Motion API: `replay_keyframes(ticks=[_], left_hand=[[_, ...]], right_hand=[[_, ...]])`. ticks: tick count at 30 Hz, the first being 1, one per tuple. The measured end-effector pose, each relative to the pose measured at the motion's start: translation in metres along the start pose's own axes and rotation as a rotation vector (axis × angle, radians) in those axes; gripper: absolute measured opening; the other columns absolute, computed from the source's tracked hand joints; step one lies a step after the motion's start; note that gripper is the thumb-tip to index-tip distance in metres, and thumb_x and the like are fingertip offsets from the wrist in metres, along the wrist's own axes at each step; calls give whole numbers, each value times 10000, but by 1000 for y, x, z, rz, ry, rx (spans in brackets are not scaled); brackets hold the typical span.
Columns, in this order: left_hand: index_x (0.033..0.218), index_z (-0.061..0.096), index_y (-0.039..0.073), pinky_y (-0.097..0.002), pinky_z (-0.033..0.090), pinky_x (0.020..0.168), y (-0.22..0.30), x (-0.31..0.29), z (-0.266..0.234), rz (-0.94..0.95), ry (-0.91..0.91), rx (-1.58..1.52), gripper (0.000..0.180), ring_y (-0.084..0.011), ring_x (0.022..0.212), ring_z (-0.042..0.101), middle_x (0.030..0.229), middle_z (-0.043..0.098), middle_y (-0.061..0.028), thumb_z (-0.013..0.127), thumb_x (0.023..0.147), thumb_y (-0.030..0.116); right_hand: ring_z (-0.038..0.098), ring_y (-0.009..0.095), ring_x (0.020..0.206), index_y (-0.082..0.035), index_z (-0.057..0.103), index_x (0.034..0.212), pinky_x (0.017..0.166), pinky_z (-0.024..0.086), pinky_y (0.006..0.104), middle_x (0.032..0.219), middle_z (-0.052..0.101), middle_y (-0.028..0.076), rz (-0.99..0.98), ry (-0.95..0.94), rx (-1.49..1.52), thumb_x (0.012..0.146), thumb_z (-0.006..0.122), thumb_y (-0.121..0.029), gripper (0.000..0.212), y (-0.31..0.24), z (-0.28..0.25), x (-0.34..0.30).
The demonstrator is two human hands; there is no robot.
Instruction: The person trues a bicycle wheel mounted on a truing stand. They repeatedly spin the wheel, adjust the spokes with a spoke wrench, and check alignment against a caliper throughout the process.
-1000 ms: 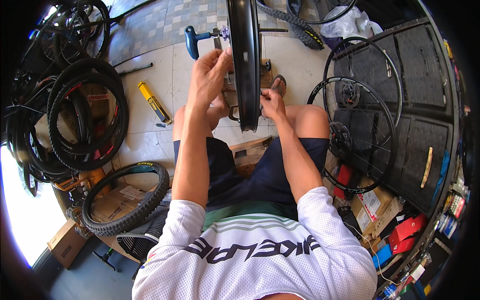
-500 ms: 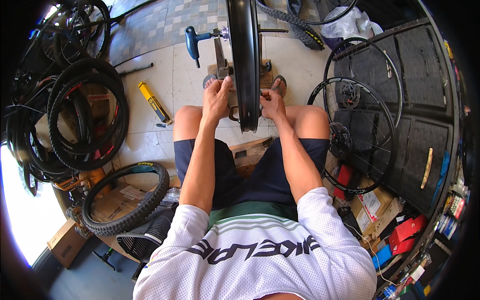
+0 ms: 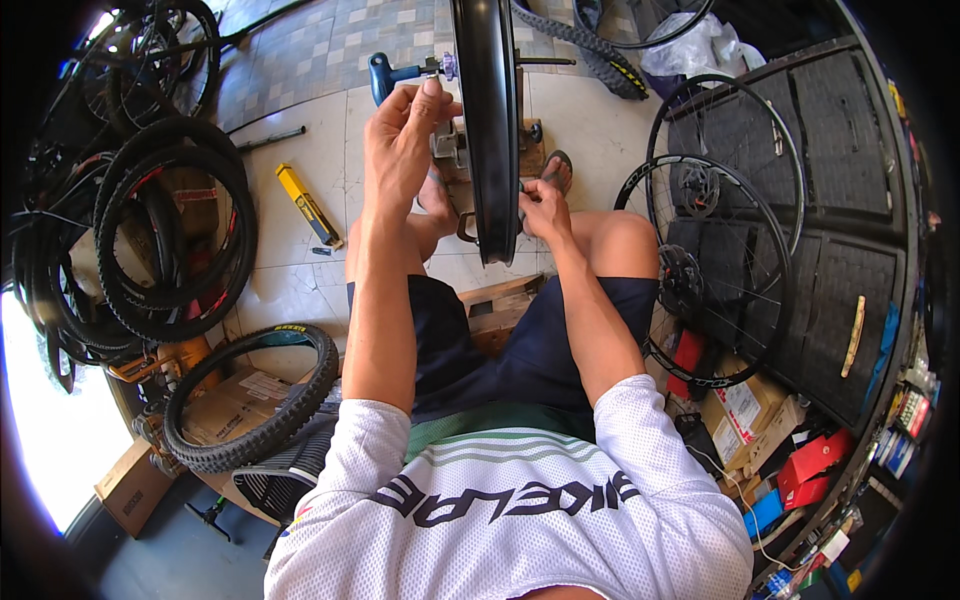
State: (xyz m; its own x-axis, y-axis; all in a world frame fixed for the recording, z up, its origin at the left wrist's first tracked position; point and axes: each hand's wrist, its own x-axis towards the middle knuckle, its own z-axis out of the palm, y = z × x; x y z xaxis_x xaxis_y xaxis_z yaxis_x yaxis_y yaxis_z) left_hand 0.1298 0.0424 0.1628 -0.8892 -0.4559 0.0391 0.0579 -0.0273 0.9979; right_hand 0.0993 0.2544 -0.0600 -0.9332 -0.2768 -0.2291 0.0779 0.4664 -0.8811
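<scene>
A bare black bicycle wheel rim point(image 3: 490, 150) stands upright in front of me, edge towards me, over a stand point(image 3: 448, 150) on a wooden base. My left hand point(image 3: 402, 140) is raised on its left side, just below the hub and a blue-handled tool point(image 3: 395, 75). Its thumb stands apart from the fingers, which reach towards the hub side, and nothing shows in its grasp. Low on the rim's right side, my right hand point(image 3: 545, 210) has its fingers pinched together; what they hold is hidden by the rim.
Several tyres point(image 3: 175, 240) hang at the left, above a knobbly tyre point(image 3: 250, 400) on cardboard. A yellow box point(image 3: 308, 205) lies on the tiled floor. At the right, spoked wheels point(image 3: 715, 270) lean against dark drawers point(image 3: 790, 140). Red boxes point(image 3: 815, 468) sit lower right.
My left hand has moved up and slightly left, from low beside the rim to near the hub. My left leg has shifted inward. My right hand stays in almost the same place.
</scene>
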Motion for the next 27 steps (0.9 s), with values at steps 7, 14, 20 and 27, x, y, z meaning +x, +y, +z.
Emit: replay_keyframes(ticks=[7,14,20,27], left_hand=[[999,662,-4,-270,494,798,-73,-15,-12,-156,18,-3,394,-130,891,662,909,704,-85,627,992,388],[998,650,-33,-280,489,783,-115,-38,-11,-303,-9,69,405,-137,849,640,903,709,-100,608,1003,370],[920,656,-47,-269,489,754,-152,-41,-20,-190,-90,290,429,-132,780,640,845,723,-114,600,1006,370],[918,660,-41,-267,486,743,-158,-42,-22,-55,-94,400,446,-127,765,638,833,723,-106,595,1004,391]], right_hand=[[683,198,764,8,686,952,719,523,333,844,727,112,-25,-2,-14,856,715,-159,195,0,2,1],[680,181,766,6,686,945,715,520,325,843,729,106,39,-15,-33,871,705,-173,195,-2,0,0],[681,173,751,6,689,950,705,519,318,831,732,98,50,-29,-13,873,705,-173,196,-6,-1,-1],[690,174,760,7,694,957,708,524,315,838,736,105,45,-21,-18,868,706,-182,209,-7,-1,-2]])
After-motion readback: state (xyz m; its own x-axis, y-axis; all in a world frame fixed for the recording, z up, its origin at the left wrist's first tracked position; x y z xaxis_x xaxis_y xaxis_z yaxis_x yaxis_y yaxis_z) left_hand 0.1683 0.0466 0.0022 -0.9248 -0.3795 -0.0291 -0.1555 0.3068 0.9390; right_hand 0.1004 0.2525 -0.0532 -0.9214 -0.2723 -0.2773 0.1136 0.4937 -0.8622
